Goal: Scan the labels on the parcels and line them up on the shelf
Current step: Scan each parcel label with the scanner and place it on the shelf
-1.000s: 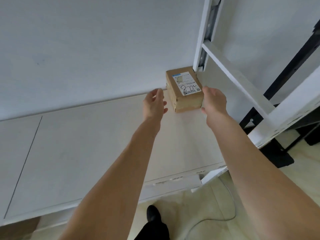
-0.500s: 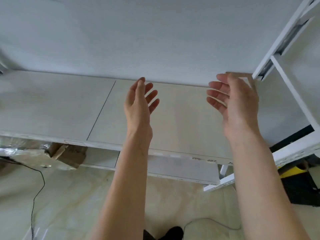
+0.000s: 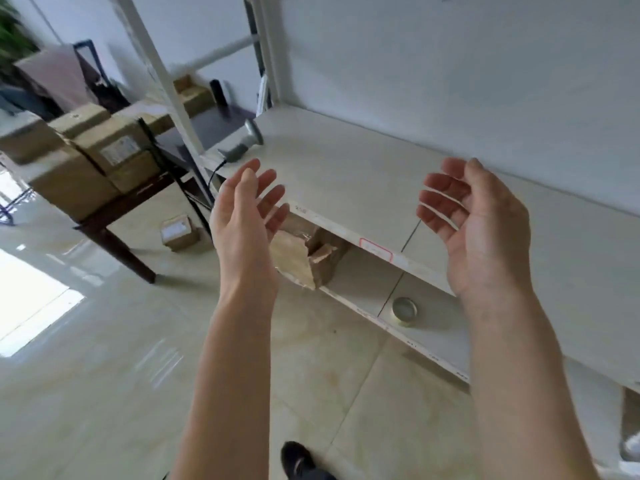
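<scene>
Over the front edge of the shelf we hold both hands up with nothing in them. Our left hand has its palm turned inward and its fingers straight and spread, released. Our right hand faces it, palm inward, fingers loosely curled and apart, grasping nothing. Neither hand touches the shelf.

At the shelf's far left corner lies a grey scanner, its cable running off the edge. The rest of the board that we can see is bare, apart from a red-bordered tag on its front edge between our hands.

Beyond the shelf's left end stands a dark table with parcels stacked on it, cardboard boxes, one showing a white label toward us. They are blurred, so we cannot read the label. A smaller box with a label sits on the floor just beside the table's leg, near the shelf's left upright.

On the lower board, under the front edge, torn cardboard sticks out just right of our left wrist, and a round metal lid rests near that board's front edge, left of our right forearm. Our dark shoe shows on the tiled floor below.
</scene>
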